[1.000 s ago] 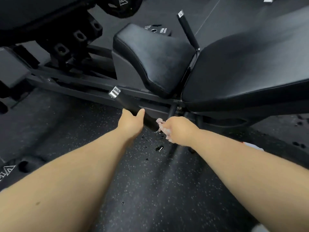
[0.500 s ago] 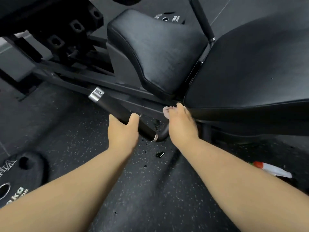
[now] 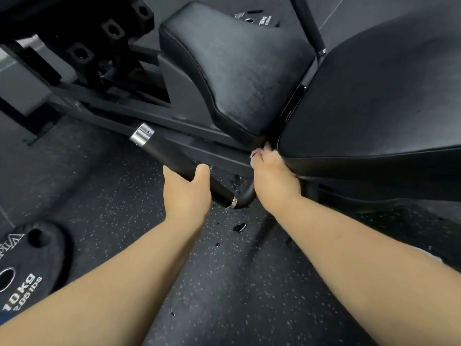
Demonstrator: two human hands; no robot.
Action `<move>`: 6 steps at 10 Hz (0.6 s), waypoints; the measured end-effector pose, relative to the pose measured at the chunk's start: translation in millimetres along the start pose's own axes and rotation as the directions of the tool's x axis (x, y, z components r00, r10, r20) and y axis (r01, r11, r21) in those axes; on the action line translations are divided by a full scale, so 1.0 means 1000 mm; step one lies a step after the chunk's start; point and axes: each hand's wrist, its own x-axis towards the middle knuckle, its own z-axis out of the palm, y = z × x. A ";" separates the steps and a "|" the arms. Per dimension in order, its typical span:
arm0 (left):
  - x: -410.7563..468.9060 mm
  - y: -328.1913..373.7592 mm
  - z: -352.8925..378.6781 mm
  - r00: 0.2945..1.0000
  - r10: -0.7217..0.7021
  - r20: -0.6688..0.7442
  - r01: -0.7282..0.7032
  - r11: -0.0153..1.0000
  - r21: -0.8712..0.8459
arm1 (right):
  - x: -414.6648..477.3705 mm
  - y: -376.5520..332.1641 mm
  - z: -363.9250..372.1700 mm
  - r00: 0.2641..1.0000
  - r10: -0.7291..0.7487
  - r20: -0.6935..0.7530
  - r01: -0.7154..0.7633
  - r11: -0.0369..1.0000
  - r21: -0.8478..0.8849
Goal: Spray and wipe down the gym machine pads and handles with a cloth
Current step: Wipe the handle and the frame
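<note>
A black handle (image 3: 172,156) with a silver end cap juts out low from the machine frame. My left hand (image 3: 187,191) grips this handle near its lower end. My right hand (image 3: 273,176) holds a pale pink cloth (image 3: 255,154), of which only a scrap shows past the fingers, and presses it against the frame where the seat pad (image 3: 237,66) meets the large back pad (image 3: 374,101). A second black handle (image 3: 310,23) rises behind the seat pad. The spray bottle is out of view.
Wet drops (image 3: 239,227) lie on the speckled rubber floor below the handle. A 10 kg weight plate (image 3: 27,270) lies on the floor at the lower left. The machine's black frame and adjustment holes (image 3: 109,31) fill the upper left.
My right hand with the cloth left the handle's base and moved up to the frame under the pads. My left hand kept its grip on the handle. The view shifted closer.
</note>
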 end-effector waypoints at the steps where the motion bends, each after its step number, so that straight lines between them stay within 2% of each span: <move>1: 0.002 -0.001 -0.001 1.000 -0.008 0.014 0.008 1.000 -0.008 | -0.012 -0.011 0.003 1.000 -0.011 -0.028 0.009 0.998 -0.065; 2: 0.004 -0.002 -0.003 0.999 -0.017 0.030 0.018 0.999 -0.033 | -0.055 -0.018 0.012 0.986 -0.139 0.091 0.129 0.986 0.108; 3: 0.003 -0.002 -0.001 1.000 -0.017 0.024 0.018 0.999 -0.050 | -0.072 -0.010 0.019 0.963 -0.235 0.132 0.211 0.962 0.173; 4: 0.004 -0.003 0.001 1.000 -0.018 0.013 0.019 0.996 -0.086 | -0.046 -0.012 0.032 0.990 -0.140 -0.025 0.142 0.986 0.093; 5: 0.004 -0.003 -0.002 0.999 -0.019 0.044 0.022 0.997 -0.075 | -0.013 -0.011 0.027 0.949 0.314 0.010 -0.279 0.827 0.489; 6: 0.004 -0.002 -0.006 0.997 -0.015 0.078 0.019 0.998 -0.059 | -0.019 -0.014 0.008 0.922 0.310 0.233 -0.384 0.810 0.442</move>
